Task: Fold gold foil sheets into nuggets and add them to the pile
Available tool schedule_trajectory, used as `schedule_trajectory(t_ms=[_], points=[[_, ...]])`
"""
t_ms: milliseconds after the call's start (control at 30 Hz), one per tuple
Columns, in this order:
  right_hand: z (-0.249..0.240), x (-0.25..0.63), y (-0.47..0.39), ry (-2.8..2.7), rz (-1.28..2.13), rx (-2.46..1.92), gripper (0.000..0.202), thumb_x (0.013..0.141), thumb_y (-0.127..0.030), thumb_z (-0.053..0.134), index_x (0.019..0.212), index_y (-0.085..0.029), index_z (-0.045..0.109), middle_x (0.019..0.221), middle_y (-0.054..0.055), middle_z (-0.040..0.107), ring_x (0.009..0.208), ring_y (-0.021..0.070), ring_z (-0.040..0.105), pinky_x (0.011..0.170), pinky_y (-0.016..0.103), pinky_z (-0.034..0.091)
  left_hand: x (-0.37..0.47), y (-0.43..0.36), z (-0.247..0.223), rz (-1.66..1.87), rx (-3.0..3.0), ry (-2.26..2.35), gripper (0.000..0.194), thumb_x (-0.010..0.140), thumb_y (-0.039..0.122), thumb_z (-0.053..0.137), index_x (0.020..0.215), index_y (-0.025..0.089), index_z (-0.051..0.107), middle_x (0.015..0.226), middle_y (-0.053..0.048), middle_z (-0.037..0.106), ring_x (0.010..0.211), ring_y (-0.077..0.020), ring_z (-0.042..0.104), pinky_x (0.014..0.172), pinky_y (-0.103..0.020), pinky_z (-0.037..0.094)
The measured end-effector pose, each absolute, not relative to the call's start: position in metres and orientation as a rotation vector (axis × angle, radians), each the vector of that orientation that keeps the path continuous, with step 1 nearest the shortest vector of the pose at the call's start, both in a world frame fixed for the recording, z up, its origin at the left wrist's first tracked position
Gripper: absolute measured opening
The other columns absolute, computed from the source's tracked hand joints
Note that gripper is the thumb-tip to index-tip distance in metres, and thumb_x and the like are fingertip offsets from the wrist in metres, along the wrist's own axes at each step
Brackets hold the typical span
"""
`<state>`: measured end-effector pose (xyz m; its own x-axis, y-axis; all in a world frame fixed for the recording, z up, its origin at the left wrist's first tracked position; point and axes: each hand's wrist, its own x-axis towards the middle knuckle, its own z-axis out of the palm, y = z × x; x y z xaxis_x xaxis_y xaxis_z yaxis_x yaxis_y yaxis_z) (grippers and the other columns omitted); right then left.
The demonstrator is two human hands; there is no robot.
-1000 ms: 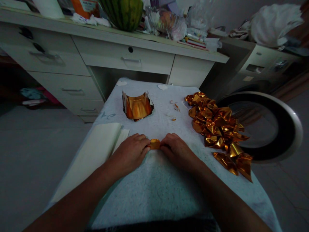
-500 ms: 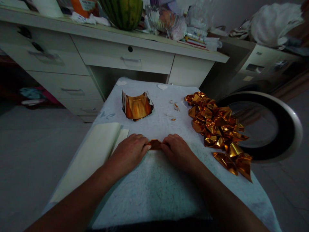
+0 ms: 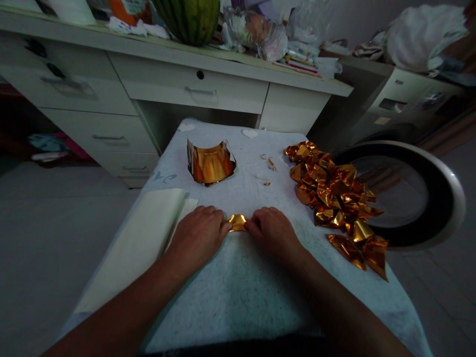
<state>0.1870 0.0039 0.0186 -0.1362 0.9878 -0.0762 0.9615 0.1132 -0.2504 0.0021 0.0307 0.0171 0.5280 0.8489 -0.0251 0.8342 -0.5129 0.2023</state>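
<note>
A small piece of shiny gold foil paper lies between my hands, just above the cloth-covered table or on it; I cannot tell which. My left hand is closed on its left end, the thumb along the near edge. Its right end is pinched by my right hand, fingers curled. Both ends of the foil are hidden in the fingers. Beyond my left hand stands a curved stack of gold foil sheets. To the right lies a heap of folded gold foil pieces.
Left of my arm lies a pale folded paper stack. Small foil scraps sit past my right hand. Behind are a white desk with a watermelon on top, and a washing machine with its door open.
The foil between my hands has turned from dark copper to bright gold, its surface tilted differently. My right hand has shifted very slightly; the heap and the stack are unchanged.
</note>
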Motion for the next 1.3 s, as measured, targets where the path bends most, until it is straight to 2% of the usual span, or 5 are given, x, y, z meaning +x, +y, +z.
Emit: schedule_trajectory(t_ms=[367, 567, 700, 1000, 1300], points=[[0.023, 0.185, 0.003, -2.280, 0.345, -2.037, 0.031, 0.096, -0.034, 0.048, 0.079, -0.017, 0.067, 0.082, 0.007, 0.069, 0.077, 0.0190, 0.058, 0.068, 0.030, 0.034, 0.007, 0.030, 0.016, 0.005, 2.586, 1.513, 0.028, 0.095, 0.035, 0.043, 0.084, 0.018, 0.063, 0.087, -0.009, 0.068, 0.085, -0.0253, 0.061, 0.076, -0.038, 0.046], [0.020, 0.186, 0.002, -2.151, 0.421, -2.043, 0.013, 0.090, -0.029, 0.058, 0.083, -0.018, 0.060, 0.078, 0.004, 0.065, 0.072, 0.0176, 0.054, 0.064, 0.028, 0.031, 0.005, 0.030, 0.014, 0.065, 2.541, 1.546, 0.020, 0.094, 0.033, 0.047, 0.086, 0.019, 0.058, 0.083, -0.008, 0.064, 0.082, -0.0259, 0.060, 0.071, -0.037, 0.042], [0.017, 0.187, 0.002, -2.116, 0.480, -1.944, 0.004, 0.088, -0.021, 0.060, 0.088, -0.018, 0.059, 0.082, 0.003, 0.064, 0.076, 0.0173, 0.054, 0.067, 0.028, 0.033, 0.001, 0.034, 0.011, 0.250, 2.439, 1.400, 0.005, 0.090, 0.021, 0.050, 0.088, 0.020, 0.055, 0.084, -0.004, 0.062, 0.082, -0.0220, 0.056, 0.071, -0.033, 0.040], [0.010, 0.183, 0.003, -2.209, 0.506, -1.711, 0.018, 0.089, -0.009, 0.050, 0.089, -0.019, 0.065, 0.090, 0.004, 0.062, 0.088, 0.0173, 0.053, 0.080, 0.030, 0.035, -0.009, 0.044, 0.003, 0.379, 2.302, 1.157, 0.025, 0.083, 0.008, 0.043, 0.088, 0.020, 0.065, 0.086, -0.005, 0.059, 0.088, -0.0214, 0.054, 0.081, -0.035, 0.040], [0.014, 0.165, 0.001, -2.224, 0.259, -1.892, 0.019, 0.091, -0.035, 0.053, 0.086, -0.018, 0.060, 0.092, 0.007, 0.062, 0.085, 0.0209, 0.051, 0.075, 0.034, 0.034, -0.010, 0.046, 0.004, 0.356, 2.293, 1.103, 0.011, 0.084, 0.022, 0.054, 0.088, 0.019, 0.064, 0.089, -0.004, 0.059, 0.091, -0.0220, 0.054, 0.083, -0.036, 0.041]])
